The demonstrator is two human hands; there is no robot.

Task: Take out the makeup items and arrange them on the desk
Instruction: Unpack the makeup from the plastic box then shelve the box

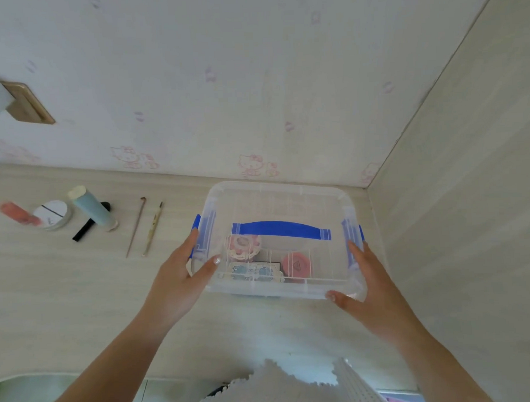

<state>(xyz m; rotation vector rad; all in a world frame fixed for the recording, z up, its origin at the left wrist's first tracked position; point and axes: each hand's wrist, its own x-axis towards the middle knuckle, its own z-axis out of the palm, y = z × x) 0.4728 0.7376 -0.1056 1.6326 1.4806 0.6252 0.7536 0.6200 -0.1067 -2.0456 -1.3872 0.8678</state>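
Hands flank a clear plastic storage box (283, 206) that sits on the desk (64, 300) in the corner by the wall. The left hand (177, 283) has its fingers straight against the blue latch (196, 234) on the left side, thumb resting on the lid near the front corner. The right hand (369, 284) lies likewise, fingers flat along the right-side latch (355, 236), thumb at the front right corner. Neither grip is curled round anything; both are spread and pressing.

The lid, with its blue handle (281, 229), looks still on, so the step in hand is likely to release the latches. Best to flip both clips outward together while keeping the box flat, then lift the lid straight up so the contents do not shift.

Inside, through the plastic, show a round pink floral case (244, 246), a pink compact (297, 264) and a flat blue-patterned palette (254, 272).

Well to the left lie a pink tube (18, 213), a round white puff case (53, 213), a pale blue tube (92, 208), a black brush (87, 226) and two thin sticks (145, 225), leaving bare desk between them and the box.
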